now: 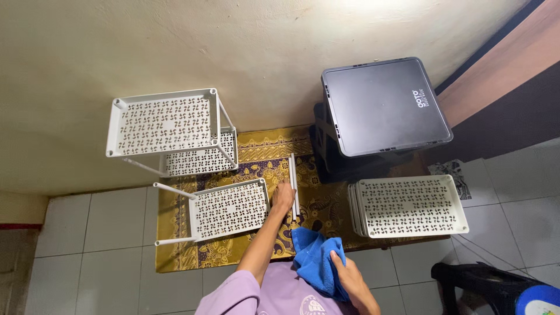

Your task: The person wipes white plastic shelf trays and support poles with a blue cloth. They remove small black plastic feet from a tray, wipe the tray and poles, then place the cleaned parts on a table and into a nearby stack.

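Note:
My left hand [283,197] reaches forward onto white plastic poles [293,181] lying on a yellow patterned mat [269,157], fingers resting on them beside a loose white perforated shelf tray [228,209] with two poles attached. My right hand [344,273] is closed on a blue cloth [315,261] near my lap. A part-assembled white rack [163,125] with perforated shelves stands at the left against the wall.
A stack of white perforated trays [411,206] lies at the right on the mat. A black plastic stool [382,108] stands behind it. A dark object [487,286] and a blue lid [539,300] sit at lower right on the tiled floor.

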